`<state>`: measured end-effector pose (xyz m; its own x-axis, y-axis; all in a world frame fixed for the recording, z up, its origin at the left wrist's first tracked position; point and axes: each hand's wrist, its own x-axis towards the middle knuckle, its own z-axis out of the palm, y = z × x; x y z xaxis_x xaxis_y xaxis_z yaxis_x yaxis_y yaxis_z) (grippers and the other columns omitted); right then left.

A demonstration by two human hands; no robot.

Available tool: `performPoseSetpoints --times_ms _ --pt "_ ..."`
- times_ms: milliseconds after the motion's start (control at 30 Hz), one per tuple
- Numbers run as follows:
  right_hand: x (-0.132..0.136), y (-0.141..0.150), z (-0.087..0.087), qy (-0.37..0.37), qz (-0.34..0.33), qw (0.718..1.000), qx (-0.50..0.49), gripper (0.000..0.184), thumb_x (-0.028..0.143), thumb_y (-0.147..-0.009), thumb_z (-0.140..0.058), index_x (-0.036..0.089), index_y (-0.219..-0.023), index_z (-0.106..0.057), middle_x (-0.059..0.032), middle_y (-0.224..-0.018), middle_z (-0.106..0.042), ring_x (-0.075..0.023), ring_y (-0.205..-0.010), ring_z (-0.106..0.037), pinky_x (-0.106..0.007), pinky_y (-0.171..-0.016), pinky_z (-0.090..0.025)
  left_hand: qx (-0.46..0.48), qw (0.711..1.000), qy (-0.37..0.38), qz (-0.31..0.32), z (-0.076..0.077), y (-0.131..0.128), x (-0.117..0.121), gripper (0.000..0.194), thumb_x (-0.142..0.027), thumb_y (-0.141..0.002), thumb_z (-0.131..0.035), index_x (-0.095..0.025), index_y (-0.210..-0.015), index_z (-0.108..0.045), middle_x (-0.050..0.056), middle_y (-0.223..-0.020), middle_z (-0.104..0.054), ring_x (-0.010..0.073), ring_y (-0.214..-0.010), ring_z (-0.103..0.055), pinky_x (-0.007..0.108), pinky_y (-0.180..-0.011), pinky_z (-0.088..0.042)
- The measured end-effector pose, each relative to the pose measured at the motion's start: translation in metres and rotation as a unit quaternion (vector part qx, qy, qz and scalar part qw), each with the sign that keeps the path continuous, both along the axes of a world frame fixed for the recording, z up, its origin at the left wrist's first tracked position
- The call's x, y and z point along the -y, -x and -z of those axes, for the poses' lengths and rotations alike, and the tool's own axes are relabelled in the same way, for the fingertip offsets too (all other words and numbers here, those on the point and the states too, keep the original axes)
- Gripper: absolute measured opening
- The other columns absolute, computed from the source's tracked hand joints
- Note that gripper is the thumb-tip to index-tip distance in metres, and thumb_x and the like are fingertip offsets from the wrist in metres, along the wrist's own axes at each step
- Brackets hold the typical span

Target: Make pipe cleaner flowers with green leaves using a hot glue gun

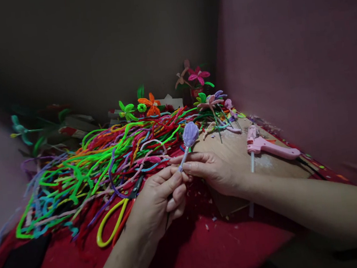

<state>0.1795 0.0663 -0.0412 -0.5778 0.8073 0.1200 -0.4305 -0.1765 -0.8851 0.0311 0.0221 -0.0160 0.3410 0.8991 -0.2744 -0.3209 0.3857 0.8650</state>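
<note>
Red cloth (pixel 240 246) lies under a heap of colourful fuzzy wires (pixel 103 160). My left hand (pixel 164 196) and right hand (pixel 222 172) meet, pinching one thin stem (pixel 185 156). Right lies a pink glue gun (pixel 270 148); left, scissors (pixel 135 190); farther back, a box (pixel 74 130), markings too dim to read. Above both hands: the stem's purple bud (pixel 190 134).

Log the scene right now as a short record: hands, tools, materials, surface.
Left hand: gripping the lower stem of a purple bud
Right hand: thumb and forefinger on the same stem
Tools: pink glue gun on a brown board; scissors beside the left hand
Materials: heap of fuzzy stems
Surface: red cloth
</note>
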Motion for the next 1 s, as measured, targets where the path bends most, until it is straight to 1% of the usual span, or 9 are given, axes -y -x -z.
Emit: performPoseSetpoints --times_ms 233,367,467,567,633,767,833,900,1000 --pt "0.001 -0.001 0.003 -0.003 0.004 1.000 -0.015 0.021 0.028 -0.081 -0.063 0.019 -0.098 -0.071 0.0023 -0.066 -0.062 -0.0093 -0.069 -0.059 -0.024 -0.073 -0.046 0.043 0.999 0.012 0.023 0.005 -0.002 0.000 0.013 -0.026 -0.086 -0.053 -0.016 -0.079 -0.057 -0.009 -0.046 -0.039 0.0010 -0.033 -0.013 0.013 -0.031 -0.019" --pt "0.001 0.000 0.003 -0.004 0.030 1.000 0.002 0.018 0.029 -0.078 -0.066 0.020 -0.093 -0.072 -0.0001 -0.075 -0.065 -0.0108 -0.071 -0.059 -0.025 -0.071 -0.046 -0.047 0.999 -0.019 0.006 0.001 -0.007 0.003 0.015 -0.032 -0.085 -0.054 -0.017 -0.083 -0.057 -0.009 -0.047 -0.040 0.0021 -0.035 -0.020 0.014 -0.035 -0.017" --pt "0.002 0.000 0.002 -0.001 0.047 0.999 0.014 0.015 0.027 -0.077 -0.065 0.019 -0.088 -0.073 -0.0002 -0.074 -0.065 -0.0110 -0.070 -0.059 -0.025 -0.070 -0.046 -0.182 0.978 -0.090 -0.039 0.001 -0.010 0.004 0.019 -0.035 -0.084 -0.054 -0.016 -0.080 -0.057 -0.007 -0.052 -0.043 0.0037 -0.040 -0.031 0.015 -0.039 -0.023" --pt "0.002 0.001 0.000 0.004 0.057 0.998 0.017 0.011 0.024 -0.077 -0.065 0.018 -0.082 -0.073 -0.0002 -0.075 -0.065 -0.0107 -0.073 -0.059 -0.024 -0.071 -0.046 -0.331 0.913 -0.217 -0.101 0.008 -0.010 0.005 0.018 -0.032 -0.083 -0.055 -0.018 -0.094 -0.060 -0.002 -0.070 -0.057 0.0095 -0.063 -0.053 0.019 -0.057 -0.041" --pt "0.002 0.001 -0.002 0.005 0.060 0.998 0.020 0.011 0.023 -0.077 -0.064 0.017 -0.082 -0.072 0.0001 -0.075 -0.065 -0.0102 -0.071 -0.058 -0.023 -0.068 -0.045 -0.420 0.851 -0.288 -0.130 0.014 -0.010 0.006 0.024 -0.032 -0.084 -0.053 -0.020 -0.105 -0.058 0.000 -0.078 -0.062 0.0124 -0.070 -0.058 0.022 -0.064 -0.043" --pt "0.004 0.001 -0.003 0.009 0.065 0.998 0.025 0.012 0.022 -0.078 -0.064 0.017 -0.082 -0.073 0.0013 -0.070 -0.065 -0.0087 -0.063 -0.054 -0.022 -0.062 -0.042 -0.549 0.720 -0.389 -0.168 0.023 -0.007 0.007 0.015 -0.031 -0.086 -0.049 -0.020 -0.089 -0.060 0.001 -0.072 -0.065 0.0136 -0.058 -0.058 0.022 -0.057 -0.039" --pt "0.005 0.001 -0.003 0.007 0.074 0.997 0.031 0.010 0.022 -0.077 -0.064 0.017 -0.079 -0.073 0.0021 -0.067 -0.064 -0.0081 -0.061 -0.052 -0.022 -0.061 -0.041 -0.564 0.692 -0.417 -0.169 0.023 -0.005 0.007 0.014 -0.028 -0.086 -0.049 -0.020 -0.084 -0.060 0.002 -0.073 -0.066 0.0139 -0.059 -0.059 0.022 -0.058 -0.039" --pt "0.004 0.001 -0.002 0.002 0.077 0.996 0.039 0.010 0.024 -0.077 -0.065 0.017 -0.077 -0.072 0.0022 -0.066 -0.063 -0.0083 -0.061 -0.051 -0.022 -0.061 -0.040 -0.557 0.701 -0.413 -0.162 0.021 -0.005 0.007 0.012 -0.027 -0.085 -0.051 -0.020 -0.085 -0.061 0.002 -0.072 -0.065 0.0135 -0.059 -0.058 0.022 -0.059 -0.038" --pt "0.003 0.001 -0.001 -0.007 0.073 0.996 0.052 0.012 0.027 -0.077 -0.065 0.017 -0.075 -0.071 0.0013 -0.068 -0.063 -0.0091 -0.062 -0.052 -0.022 -0.060 -0.038 -0.509 0.760 -0.369 -0.167 0.014 -0.006 0.006 0.010 -0.026 -0.083 -0.055 -0.021 -0.085 -0.063 0.000 -0.069 -0.062 0.0121 -0.057 -0.053 0.021 -0.059 -0.036"
